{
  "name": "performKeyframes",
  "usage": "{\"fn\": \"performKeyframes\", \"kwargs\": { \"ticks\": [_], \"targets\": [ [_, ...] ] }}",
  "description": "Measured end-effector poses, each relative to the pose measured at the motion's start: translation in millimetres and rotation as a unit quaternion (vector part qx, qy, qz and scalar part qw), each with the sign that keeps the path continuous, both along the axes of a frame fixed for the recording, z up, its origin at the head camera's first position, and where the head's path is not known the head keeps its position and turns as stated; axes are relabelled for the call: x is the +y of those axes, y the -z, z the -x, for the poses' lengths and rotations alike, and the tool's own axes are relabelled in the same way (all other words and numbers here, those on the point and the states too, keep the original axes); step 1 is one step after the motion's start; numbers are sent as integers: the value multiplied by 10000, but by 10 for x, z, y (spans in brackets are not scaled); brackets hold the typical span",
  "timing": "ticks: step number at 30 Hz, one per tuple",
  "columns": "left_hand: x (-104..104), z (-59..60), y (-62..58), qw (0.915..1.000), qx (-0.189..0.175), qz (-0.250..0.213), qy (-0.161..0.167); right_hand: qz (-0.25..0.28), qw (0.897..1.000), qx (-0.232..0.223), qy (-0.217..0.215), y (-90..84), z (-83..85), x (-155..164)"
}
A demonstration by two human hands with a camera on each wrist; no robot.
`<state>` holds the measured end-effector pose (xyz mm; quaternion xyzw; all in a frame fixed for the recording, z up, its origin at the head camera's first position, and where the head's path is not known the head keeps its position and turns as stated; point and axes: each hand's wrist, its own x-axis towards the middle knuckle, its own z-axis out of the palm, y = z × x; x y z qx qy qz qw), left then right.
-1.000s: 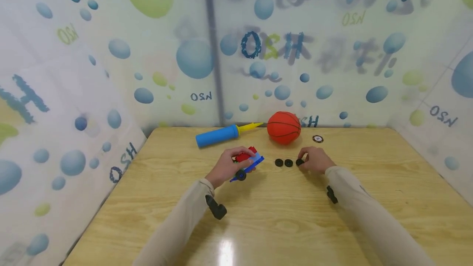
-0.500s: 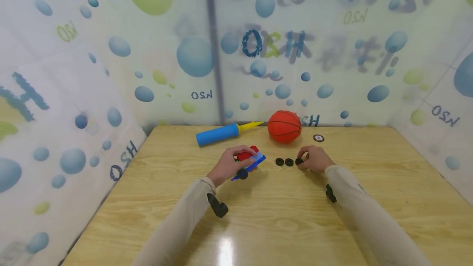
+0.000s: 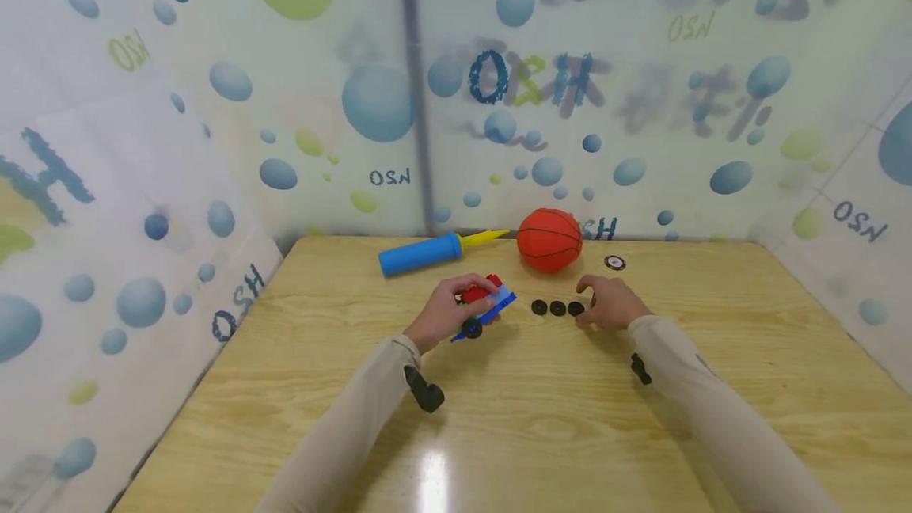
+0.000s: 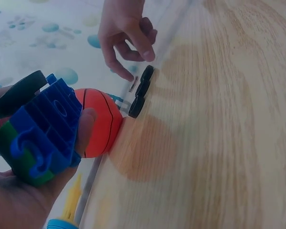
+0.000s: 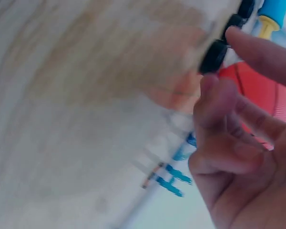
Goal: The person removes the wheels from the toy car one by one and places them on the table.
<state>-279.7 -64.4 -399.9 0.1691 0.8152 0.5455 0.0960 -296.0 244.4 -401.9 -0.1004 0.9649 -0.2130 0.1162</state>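
Note:
My left hand (image 3: 438, 313) grips a small toy car (image 3: 502, 299) built of blue, red and green blocks, held tilted above the table. A black wheel (image 3: 472, 328) sits on its near side; the left wrist view shows the blue ribbed underside (image 4: 52, 124). Three loose black wheels lie in a row on the wood: the left one (image 3: 539, 307), the middle one (image 3: 558, 308) and the right one (image 3: 575, 309). Beside the right wheel is my right hand (image 3: 614, 304), thumb and index finger spread apart, nothing held. Whether the thumb touches that wheel I cannot tell.
Behind the wheels stands a red ball (image 3: 549, 240) with black lines. A blue pump (image 3: 420, 255) with a yellow nozzle lies left of it. At the right is a small round chip (image 3: 615, 262). A patterned wall (image 3: 484, 157) borders the wooden table (image 3: 527, 418).
My right index finger and thumb have parted from the right wheel, which now lies in line close to the middle one. The toy car stays in my left hand, shifted slightly right.

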Motion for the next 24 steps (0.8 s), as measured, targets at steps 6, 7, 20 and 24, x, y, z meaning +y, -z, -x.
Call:
{"fn": "performKeyframes", "kwargs": {
  "ticks": [6, 7, 20, 24],
  "targets": [
    [15, 0, 1, 9994, -96, -317, -50, 126, 9986, 476, -198, -155, -148, -53],
    [13, -1, 4, 9990, -147, -417, -51, 234, 9981, 504, -276, -168, -168, -71],
    [-28, 29, 45, 9882, -578, -1373, 369, 1905, 9678, 516, -1562, -193, -455, -616],
    [-29, 22, 55, 9930, -301, -1138, 95, 2668, 9502, 456, -1543, -124, -513, -799]
  ]
}}
